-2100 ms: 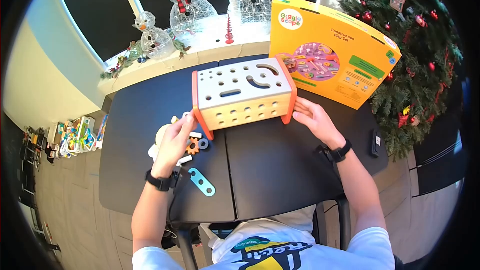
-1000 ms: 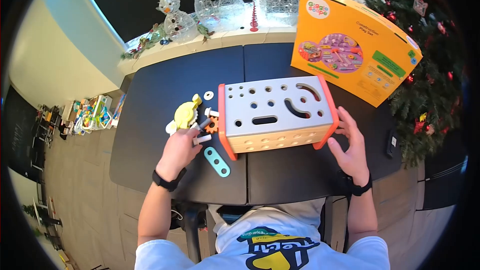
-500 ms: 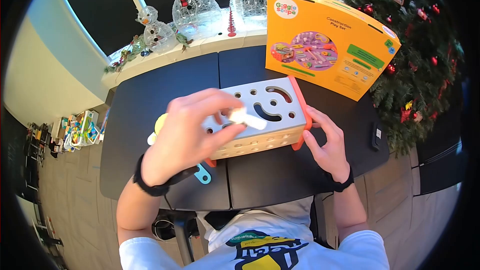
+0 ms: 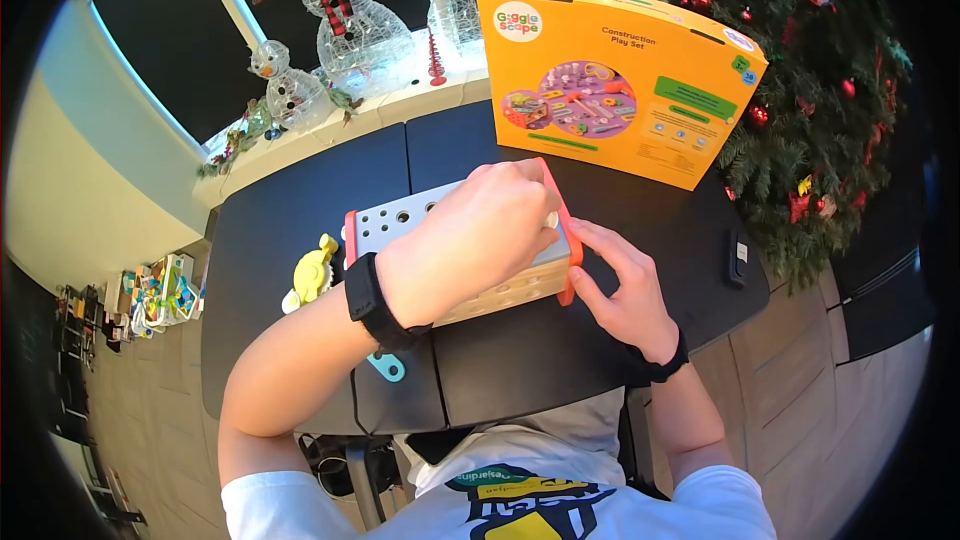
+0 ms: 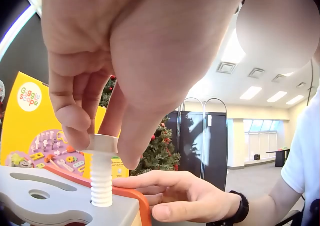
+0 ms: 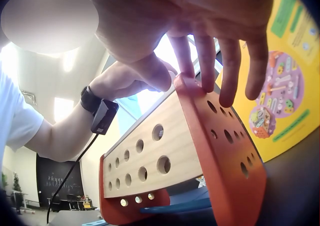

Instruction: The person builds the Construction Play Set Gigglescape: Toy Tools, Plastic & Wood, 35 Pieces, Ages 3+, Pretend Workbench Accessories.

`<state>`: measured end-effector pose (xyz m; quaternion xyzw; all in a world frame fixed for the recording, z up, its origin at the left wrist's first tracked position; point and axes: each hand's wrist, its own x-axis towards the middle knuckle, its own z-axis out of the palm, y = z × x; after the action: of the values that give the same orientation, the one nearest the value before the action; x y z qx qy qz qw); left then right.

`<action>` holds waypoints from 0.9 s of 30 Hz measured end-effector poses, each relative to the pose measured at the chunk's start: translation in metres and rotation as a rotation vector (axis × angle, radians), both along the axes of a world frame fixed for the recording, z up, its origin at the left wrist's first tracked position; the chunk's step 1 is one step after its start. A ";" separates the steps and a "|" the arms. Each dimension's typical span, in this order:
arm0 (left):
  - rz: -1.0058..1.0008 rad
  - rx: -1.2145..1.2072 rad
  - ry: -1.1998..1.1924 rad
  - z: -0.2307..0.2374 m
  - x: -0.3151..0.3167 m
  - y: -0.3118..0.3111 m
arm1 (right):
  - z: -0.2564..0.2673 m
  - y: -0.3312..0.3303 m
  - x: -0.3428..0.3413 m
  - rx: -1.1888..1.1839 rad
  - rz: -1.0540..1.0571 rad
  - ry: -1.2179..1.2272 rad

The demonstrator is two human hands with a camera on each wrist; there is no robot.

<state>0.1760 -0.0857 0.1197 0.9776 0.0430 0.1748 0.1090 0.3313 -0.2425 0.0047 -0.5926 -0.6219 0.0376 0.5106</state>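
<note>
My left hand (image 4: 475, 230) reaches over the right end of a toy workbench (image 4: 382, 222) with a grey top, wooden front and red end panels. In the left wrist view, its thumb and fingers pinch the head of a white toy bolt (image 5: 101, 178). The bolt's threaded shaft points down, its tip right at the grey top near the red end. My right hand (image 4: 632, 285) rests at the right red end panel (image 6: 220, 156), with the fingers extended along its outer face and the thumb toward the wooden front. Holes and curved slots run through the grey top.
Left of the workbench lies a yellow toy piece (image 4: 313, 272). A teal strip with holes (image 4: 388, 367) lies below my left forearm. Behind stands a yellow play set box (image 4: 690, 50). A small black device (image 4: 738, 258) lies near the table's right edge.
My left hand picked up the white bolt among the loose pieces left of the workbench and carried it right, over to the grey top's right end. My right hand stays by the red panel.
</note>
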 end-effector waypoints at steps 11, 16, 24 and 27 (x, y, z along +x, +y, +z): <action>-0.139 -0.097 0.063 0.010 0.008 0.010 | 0.000 -0.001 0.002 0.003 0.000 -0.021; -0.171 -0.137 0.028 0.014 0.006 0.008 | 0.004 -0.001 0.001 -0.006 0.000 -0.031; -0.156 -0.135 0.001 0.009 0.009 0.011 | 0.005 -0.001 0.001 -0.026 -0.003 -0.032; -0.126 -0.081 0.055 0.009 0.006 0.014 | 0.007 -0.001 0.001 -0.032 0.003 -0.022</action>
<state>0.1817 -0.0720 0.1287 0.9776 -0.0087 0.1387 0.1582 0.3326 -0.2440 0.0113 -0.6003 -0.6275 0.0420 0.4941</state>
